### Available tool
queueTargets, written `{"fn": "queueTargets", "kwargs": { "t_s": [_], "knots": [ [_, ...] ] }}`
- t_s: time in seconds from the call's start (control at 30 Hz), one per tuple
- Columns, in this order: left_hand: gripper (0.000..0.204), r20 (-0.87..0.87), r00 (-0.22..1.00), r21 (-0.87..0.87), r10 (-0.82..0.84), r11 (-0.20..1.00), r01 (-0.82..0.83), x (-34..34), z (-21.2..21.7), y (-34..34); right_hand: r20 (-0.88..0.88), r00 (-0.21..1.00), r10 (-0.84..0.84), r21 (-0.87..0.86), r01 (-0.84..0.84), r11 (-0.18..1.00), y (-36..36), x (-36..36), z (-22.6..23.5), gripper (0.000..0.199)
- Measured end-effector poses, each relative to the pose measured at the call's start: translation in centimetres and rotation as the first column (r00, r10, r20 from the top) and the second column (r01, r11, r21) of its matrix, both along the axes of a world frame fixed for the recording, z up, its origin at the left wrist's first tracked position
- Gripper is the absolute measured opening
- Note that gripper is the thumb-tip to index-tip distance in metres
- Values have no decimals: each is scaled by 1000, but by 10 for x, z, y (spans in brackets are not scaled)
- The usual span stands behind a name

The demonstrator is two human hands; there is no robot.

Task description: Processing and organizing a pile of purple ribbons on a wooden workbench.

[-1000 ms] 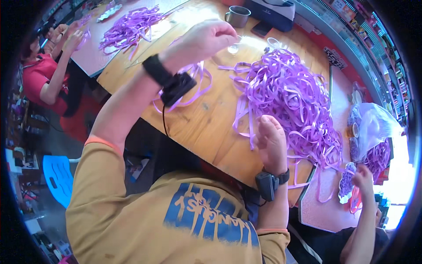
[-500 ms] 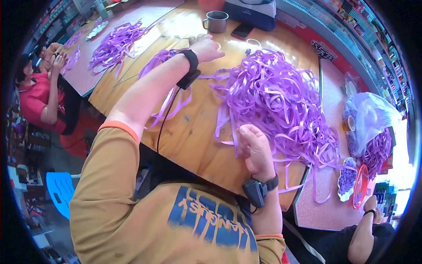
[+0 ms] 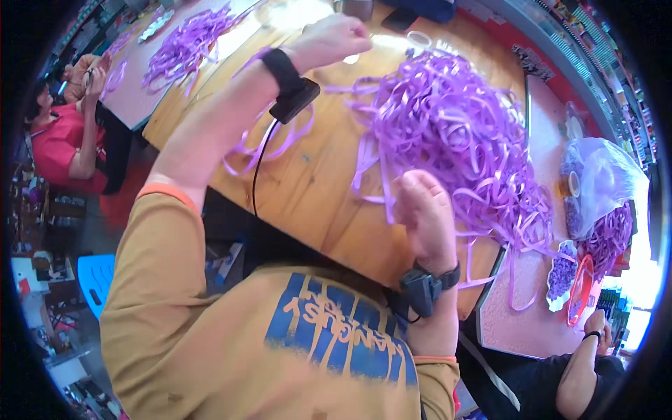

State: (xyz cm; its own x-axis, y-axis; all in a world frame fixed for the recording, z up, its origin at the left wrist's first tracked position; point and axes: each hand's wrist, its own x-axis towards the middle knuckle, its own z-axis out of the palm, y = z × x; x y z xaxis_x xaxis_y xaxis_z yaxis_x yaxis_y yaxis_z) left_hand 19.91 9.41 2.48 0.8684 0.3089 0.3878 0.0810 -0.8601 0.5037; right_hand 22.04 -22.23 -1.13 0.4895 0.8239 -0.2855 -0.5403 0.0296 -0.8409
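My left hand (image 3: 329,43) is raised over the far part of the wooden table, its fingers curled closed beside a grey mug (image 3: 355,8). Whatever it may hold is too hidden to make out. Nearer to me, my right hand (image 3: 428,210) is bent at the wrist with its fingers curled in. A loose strand of purple ribbon hangs beside its fingers, but I cannot tell what is pinched. Just beyond the right hand spreads a big tangled heap of purple ribbon (image 3: 455,126). A few ribbon loops (image 3: 280,147) lie under my left forearm.
On the pink table at left is another ribbon pile (image 3: 185,52), with a person in red (image 3: 66,150) beyond. To the right are a clear plastic bag (image 3: 602,175), a white tray (image 3: 560,276) of purple pieces, a red basket (image 3: 581,290) and another person's arm (image 3: 579,371).
The view has shifted, so the table and heap sit higher. My left hand's fingers have curled in more and its forearm has swung a little left. My right hand has turned slightly beside the heap.
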Motion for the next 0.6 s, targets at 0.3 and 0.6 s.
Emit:
{"fn": "queueTargets", "kwargs": {
  "t_s": [0.3,0.6],
  "knots": [
    [19,116,947,-752,-299,596,281,-134,23,-170,255,967,-11,62,-5,998,-16,-32,19,13],
    [31,15,959,-442,-283,859,260,-144,1,-197,516,856,36,3,-44,999,-29,-63,26,5]
  ]
}}
